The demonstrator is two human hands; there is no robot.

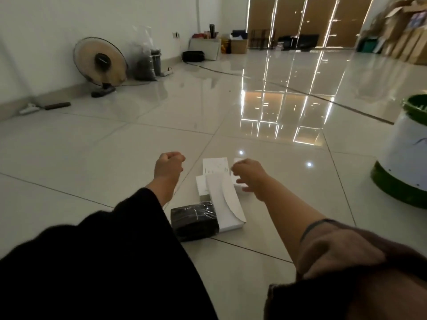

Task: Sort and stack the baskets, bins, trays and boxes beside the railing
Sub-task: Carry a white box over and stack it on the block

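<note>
White boxes (225, 199) lay clustered on the floor beside a black wrapped package (195, 221). Left hand (169, 163) hovered beyond the package, curled, holding nothing. Right hand (248, 175) hung loosely above the boxes. Gathering appeared underway; stacking would need a grasp.

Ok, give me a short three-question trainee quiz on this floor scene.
1. True or false: the left hand is gripping a white box.
2. What lies directly against the near end of the long white box? A) black wrapped packet B) green bucket C) fan
3. Fill in: the green-and-white bucket stands to the person's ____.

Key
1. False: it is a fist holding nothing.
2. A, the black wrapped packet.
3. Right, apart from the boxes.
</note>
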